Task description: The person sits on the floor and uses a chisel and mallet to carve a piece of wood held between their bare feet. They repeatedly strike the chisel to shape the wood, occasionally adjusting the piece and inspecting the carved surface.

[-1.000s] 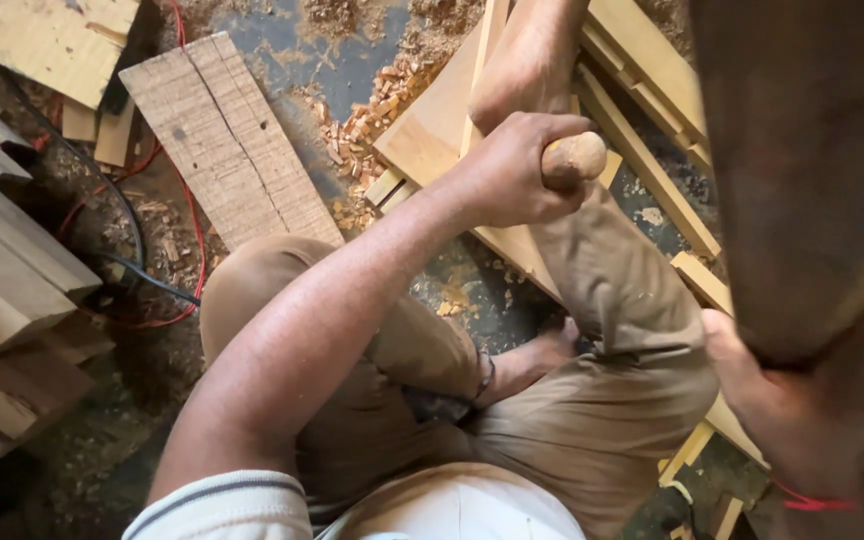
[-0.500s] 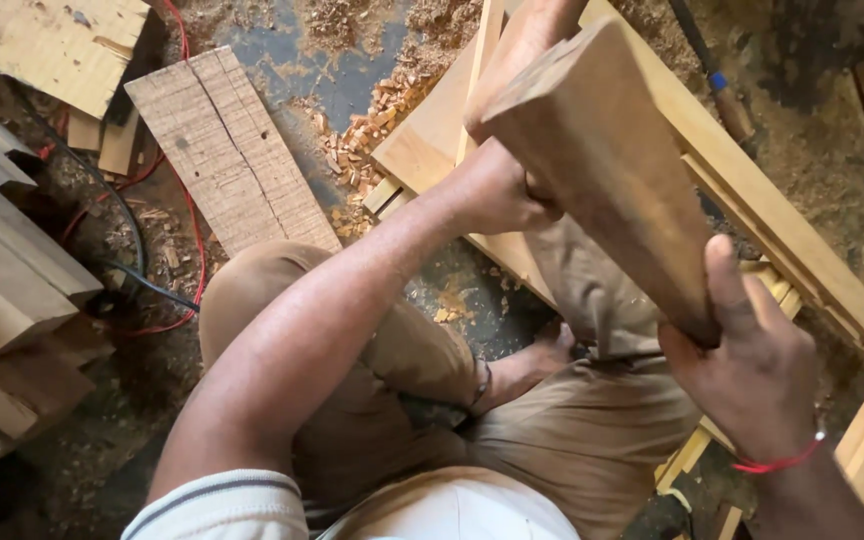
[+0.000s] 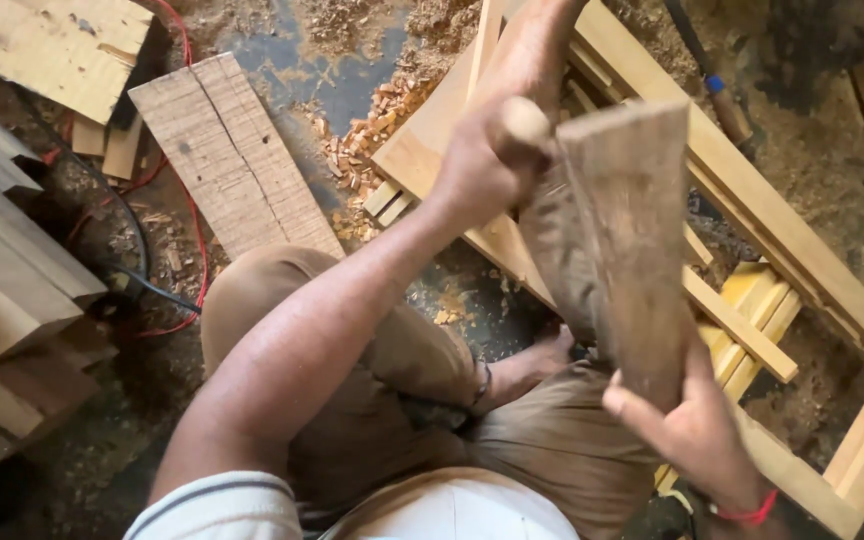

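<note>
My left hand (image 3: 487,165) fingers clamped on chisel handle (image 3: 524,120), right hand (image 3: 692,435) on wood block (image 3: 622,240); glancing blow could hit knuckles.

The wood block (image 3: 620,240) is dull grey-brown with dark streaks. The round handle (image 3: 524,120) is light tan. The frame (image 3: 802,270) is pale yellow. The trousers (image 3: 372,400) are brown, the wristband (image 3: 747,515) red, the cables (image 3: 177,40) red and black
</note>
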